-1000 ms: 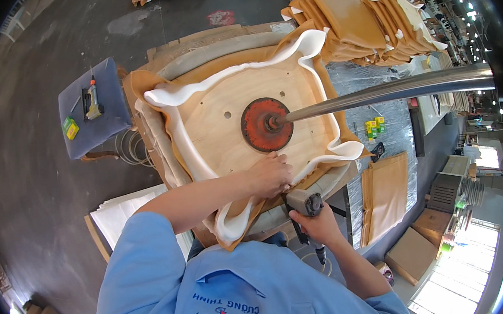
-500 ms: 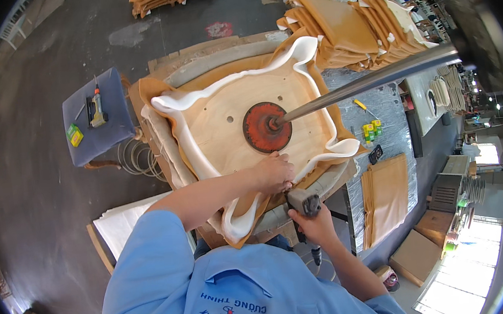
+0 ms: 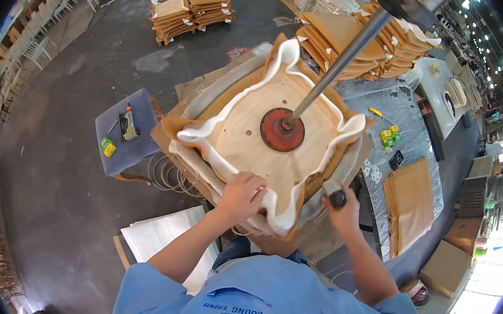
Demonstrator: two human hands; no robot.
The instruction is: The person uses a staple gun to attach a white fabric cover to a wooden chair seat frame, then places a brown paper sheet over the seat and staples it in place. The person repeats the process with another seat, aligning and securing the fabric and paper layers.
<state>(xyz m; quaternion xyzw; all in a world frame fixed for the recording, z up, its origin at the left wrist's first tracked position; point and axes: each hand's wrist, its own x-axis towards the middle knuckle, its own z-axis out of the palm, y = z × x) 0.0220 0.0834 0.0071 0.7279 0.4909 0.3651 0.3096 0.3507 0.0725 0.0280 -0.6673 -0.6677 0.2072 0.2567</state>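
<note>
A seat panel of pale wood (image 3: 235, 113) lies in front of me, ringed by a raised white foam edge (image 3: 282, 222) and a tan cover (image 3: 170, 128). A red round plate (image 3: 270, 132) on a metal rod presses on the panel's middle. My left hand (image 3: 240, 197) is at the near left side, fingers curled over the foam edge and cover. In my right hand (image 3: 346, 208) is a staple gun (image 3: 331, 189), held beside the near right side, apart from the seat. Its nose and lower part are hidden.
A blue padded stool (image 3: 125, 136) at left carries another nail or staple gun (image 3: 129, 124) and a small box. The plastic-covered table (image 3: 373, 163) at right holds tan sheets (image 3: 410, 196), small boxes and a yellow-handled tool. Tan covered pads (image 3: 343, 39) are stacked beyond.
The seat has turned counter-clockwise. My left hand has moved from the near edge beside the gun to the near left side. The gun has drawn away to the right. The view has shifted.
</note>
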